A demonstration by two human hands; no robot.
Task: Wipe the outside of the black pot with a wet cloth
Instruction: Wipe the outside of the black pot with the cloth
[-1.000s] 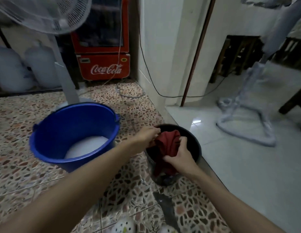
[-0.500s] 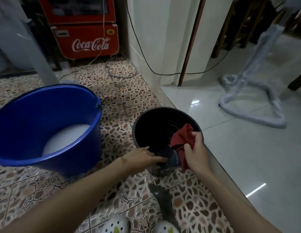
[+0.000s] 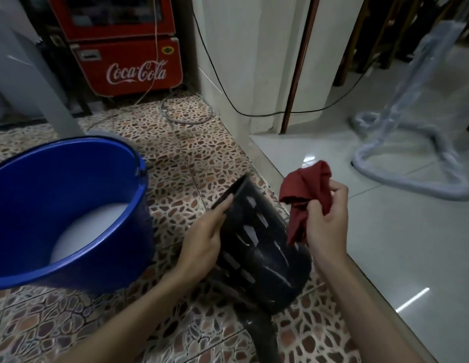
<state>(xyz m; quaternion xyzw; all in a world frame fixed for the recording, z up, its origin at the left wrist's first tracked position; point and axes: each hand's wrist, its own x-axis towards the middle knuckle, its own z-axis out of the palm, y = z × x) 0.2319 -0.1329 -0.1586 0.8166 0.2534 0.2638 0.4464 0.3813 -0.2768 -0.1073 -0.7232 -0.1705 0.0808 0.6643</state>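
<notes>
Now we are seeing one black pot point(image 3: 257, 247) tilting on the pebble-pattern floor point(image 3: 191, 153), its mouth turned away toward the one blue bucket point(image 3: 71, 205) just beside it. Our left hand point(image 3: 202, 244) is gripping the pot's rim, and our right hand point(image 3: 325, 221) is clenching one bunched red cloth point(image 3: 304, 189) just above the pot's slotted outer wall. One red cooler point(image 3: 128, 45) is standing behind.

Pebble-patterned floor point(image 3: 191, 158), red cooler point(image 3: 128, 61)
</notes>
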